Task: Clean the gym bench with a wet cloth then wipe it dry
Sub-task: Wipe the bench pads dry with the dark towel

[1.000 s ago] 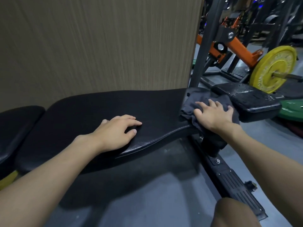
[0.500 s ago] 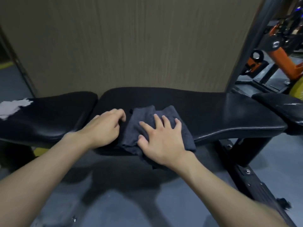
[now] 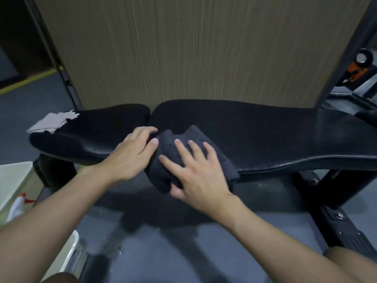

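From the head camera, the gym bench (image 3: 265, 139) runs across the middle of the picture from nine o'clock to three o'clock, its black padding in two parts. A short seat pad (image 3: 91, 135) is on the nine o'clock side and the long pad stretches off towards three, with a narrow gap between them just above the centre.

The dark cloth (image 3: 192, 133) lies folded on the long pad close to that gap. Its near part hangs over the front edge of the pad towards six o'clock. The right hand (image 3: 195, 176) lies flat on top of it with the fingers spread wide and the thumb down at the hanging fold. The left hand (image 3: 130, 158) rests on the padding at the cloth's nine o'clock side, its fingers loosely bent over the gap and holding nothing, and its thumb tip touches the cloth's edge.

A light grey cloth (image 3: 51, 122) sits crumpled on the far end of the seat pad, at about ten o'clock, well apart from both hands.

From the cloth towards three o'clock the long pad is bare right along to its end. A brown wall panel (image 3: 183, 48) stands close behind the back edge, at twelve o'clock. Open grey floor (image 3: 142, 252) lies on the near side at six. The bench's black base rail (image 3: 336, 231) runs out at four o'clock. A white bin (image 3: 14, 180) and a spray bottle (image 3: 17, 207) stand at eight o'clock.
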Demonstrator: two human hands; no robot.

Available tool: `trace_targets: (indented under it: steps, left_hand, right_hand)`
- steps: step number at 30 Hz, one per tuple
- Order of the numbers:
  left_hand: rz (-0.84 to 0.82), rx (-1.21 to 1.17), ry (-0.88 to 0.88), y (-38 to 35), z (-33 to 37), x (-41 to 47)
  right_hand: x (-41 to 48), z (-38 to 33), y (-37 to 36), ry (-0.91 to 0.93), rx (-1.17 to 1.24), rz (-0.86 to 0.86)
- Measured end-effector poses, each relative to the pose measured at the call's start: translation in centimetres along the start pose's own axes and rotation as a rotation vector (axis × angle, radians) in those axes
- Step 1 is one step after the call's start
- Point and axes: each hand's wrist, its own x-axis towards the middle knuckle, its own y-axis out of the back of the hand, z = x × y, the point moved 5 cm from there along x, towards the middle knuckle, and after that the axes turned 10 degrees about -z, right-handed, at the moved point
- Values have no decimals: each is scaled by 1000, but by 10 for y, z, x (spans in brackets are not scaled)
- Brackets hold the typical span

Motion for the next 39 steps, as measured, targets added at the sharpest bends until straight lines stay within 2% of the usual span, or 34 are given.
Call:
trace_targets:
  steps: [4, 6, 11, 14, 19, 24, 27, 31, 33, 36, 39]
  left_hand:
    - [-48, 81, -75, -13, 29, 14]
    - [-103, 103, -115, -22, 46, 20]
    - [-109, 123, -64, -27, 57, 27]
    - [-114, 116, -40, -25, 62, 30]
    - [-199, 127, -22, -36, 87, 42]
    - [-236, 174, -20, -39, 89, 50]
    - [-302, 216, -24, -47, 90, 52]
    - [-316, 173, -18, -46, 90, 58]
    - [-301, 154, 15, -42, 92, 62]
    - [-335, 201, 18, -45, 102, 66]
    - [-370, 259, -62, -56, 118, 71]
  right_hand:
    - [-55, 78, -4, -134, -34, 115]
    - [-73, 95, -4, -229, 4, 174]
    - [-58, 54, -4, -383, 135, 315]
    - [-47, 47, -10, -362, 93, 390]
    - [-62, 81, -22, -182, -23, 499]
    - [-88, 136, -23, -182, -72, 579]
    - [-95, 153, -22, -280, 1, 619]
    - [-80, 121, -17, -522, 179, 691]
    - [-72, 103, -18, -493, 151, 678]
    - [-76, 109, -23, -322, 45, 685]
    - [-88, 134, -30, -190, -25, 673]
